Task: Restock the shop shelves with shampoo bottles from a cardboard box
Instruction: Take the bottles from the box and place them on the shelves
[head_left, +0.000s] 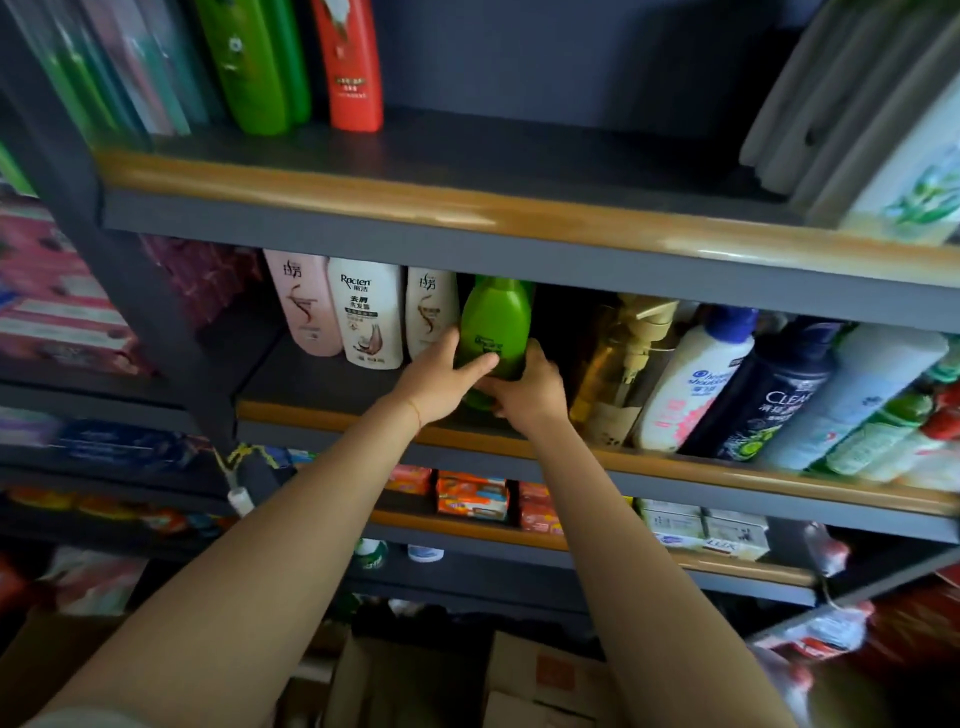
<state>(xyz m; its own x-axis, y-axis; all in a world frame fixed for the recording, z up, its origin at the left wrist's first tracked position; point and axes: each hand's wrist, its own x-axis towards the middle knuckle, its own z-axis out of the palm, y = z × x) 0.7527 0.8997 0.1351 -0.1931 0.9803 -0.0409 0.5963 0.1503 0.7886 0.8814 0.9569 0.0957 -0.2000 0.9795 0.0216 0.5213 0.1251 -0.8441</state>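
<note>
Both hands, left hand (441, 376) and right hand (527, 389), grip a green plastic shampoo bottle (496, 332) upright on the grey middle shelf (322, 384), beside a pale pink bottle (430, 312). Gaps remain; restocking looks unfinished, and the brown cardboard box (540, 675) sits below.

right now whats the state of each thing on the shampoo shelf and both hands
green shampoo bottle: upright, held on the middle shelf
left hand: gripping the green shampoo bottle
right hand: gripping its base
white Raclen bottle: standing, untouched
gold pump bottle: leaning
Clear bottle: leaning
cardboard box: open, on the floor
</note>
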